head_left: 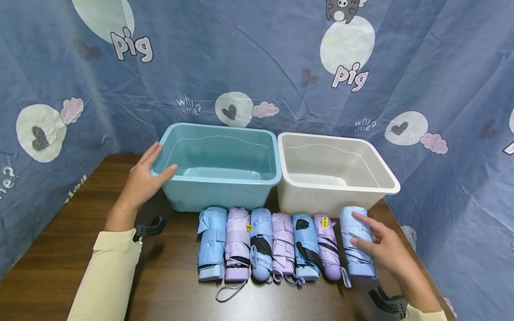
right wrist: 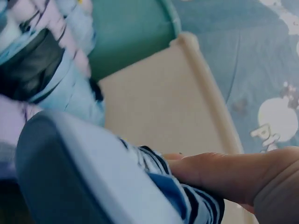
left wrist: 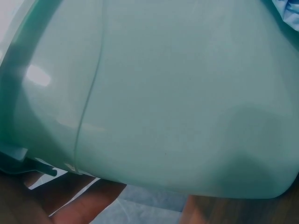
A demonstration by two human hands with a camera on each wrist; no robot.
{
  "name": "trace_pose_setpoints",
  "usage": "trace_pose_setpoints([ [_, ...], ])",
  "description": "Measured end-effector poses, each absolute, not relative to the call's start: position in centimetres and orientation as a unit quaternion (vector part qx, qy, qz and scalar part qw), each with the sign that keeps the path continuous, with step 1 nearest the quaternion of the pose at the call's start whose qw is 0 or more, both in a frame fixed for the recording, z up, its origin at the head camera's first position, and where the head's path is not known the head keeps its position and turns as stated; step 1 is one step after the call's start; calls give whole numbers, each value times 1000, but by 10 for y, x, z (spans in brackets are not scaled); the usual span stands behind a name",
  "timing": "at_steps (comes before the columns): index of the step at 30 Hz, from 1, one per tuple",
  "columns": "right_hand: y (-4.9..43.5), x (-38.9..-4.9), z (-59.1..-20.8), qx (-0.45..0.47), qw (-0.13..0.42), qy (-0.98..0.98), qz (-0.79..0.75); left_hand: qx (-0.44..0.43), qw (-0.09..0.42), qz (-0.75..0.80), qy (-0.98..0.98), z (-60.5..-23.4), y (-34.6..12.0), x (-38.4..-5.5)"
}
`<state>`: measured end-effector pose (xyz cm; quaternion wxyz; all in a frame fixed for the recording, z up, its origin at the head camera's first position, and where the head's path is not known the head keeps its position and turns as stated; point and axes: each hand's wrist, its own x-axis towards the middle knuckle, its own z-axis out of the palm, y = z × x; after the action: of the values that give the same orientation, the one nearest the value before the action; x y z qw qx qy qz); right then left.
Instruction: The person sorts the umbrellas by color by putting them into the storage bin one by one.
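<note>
My left hand [head_left: 143, 180] rests at the near left corner of a teal plastic bin [head_left: 217, 196], fingers along the left rim and thumb over the front rim. In the left wrist view, fingers [left wrist: 88, 200] show beneath the bin's edge. My right hand [head_left: 383, 249] lies over a folded light-blue umbrella [head_left: 356, 261] at the row's right end, thumb and index finger extended across its top. The right wrist view has the thumb [right wrist: 210, 170] against that umbrella's wrapped side, its blue end [right wrist: 60, 172] towards the camera; the other fingers are hidden there.
Several more folded umbrellas, light blue and purple, lie side by side on the wooden table [head_left: 176, 267], such as a purple one [head_left: 238, 243] with a loose strap. A cream bin [head_left: 333, 196] stands right of the teal one. A blue printed cloth [head_left: 257, 58] hangs behind.
</note>
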<state>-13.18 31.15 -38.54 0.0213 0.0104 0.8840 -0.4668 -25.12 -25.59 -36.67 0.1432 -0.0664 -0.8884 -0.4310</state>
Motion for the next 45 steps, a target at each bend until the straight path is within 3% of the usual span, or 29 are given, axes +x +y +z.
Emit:
trace_pose_setpoints([
  [19,286,-119,-338,-22,2,861,-508,-61,145,-431,-889,-367,-256,-249],
  [33,256,-145,-302,-62,14,851,-521,-65,124,-444,-885,-366,-258,-251],
  [45,211,-190,-285,-81,33,815,-573,-61,114,-433,-892,-364,-258,-248],
])
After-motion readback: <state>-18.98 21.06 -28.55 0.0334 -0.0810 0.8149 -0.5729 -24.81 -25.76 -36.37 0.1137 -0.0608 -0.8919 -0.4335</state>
